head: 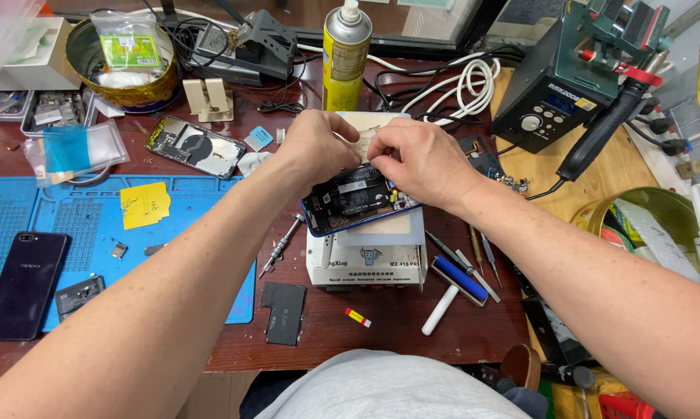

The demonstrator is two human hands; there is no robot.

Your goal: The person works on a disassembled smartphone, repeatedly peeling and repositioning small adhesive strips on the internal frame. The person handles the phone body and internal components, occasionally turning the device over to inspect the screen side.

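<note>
An opened smartphone (pixel 351 200) with a blue frame lies tilted on a white box-shaped heating machine (pixel 365 260), its inner parts showing. My left hand (pixel 317 143) and my right hand (pixel 418 159) meet over the phone's far end. Both pinch at a pale, thin strip or film (pixel 368 132) near the phone's top edge. The fingertips hide exactly what they grip.
A blue work mat (pixel 86 225) at left bears a dark phone (pixel 24 283), a yellow note (pixel 144 205) and small parts. Another opened phone (pixel 195 146) lies behind it. A yellow spray can (pixel 345 54), a soldering station (pixel 556 93), a roller (pixel 459 283), a screwdriver (pixel 282 244) and tweezers (pixel 482 252) surround the machine.
</note>
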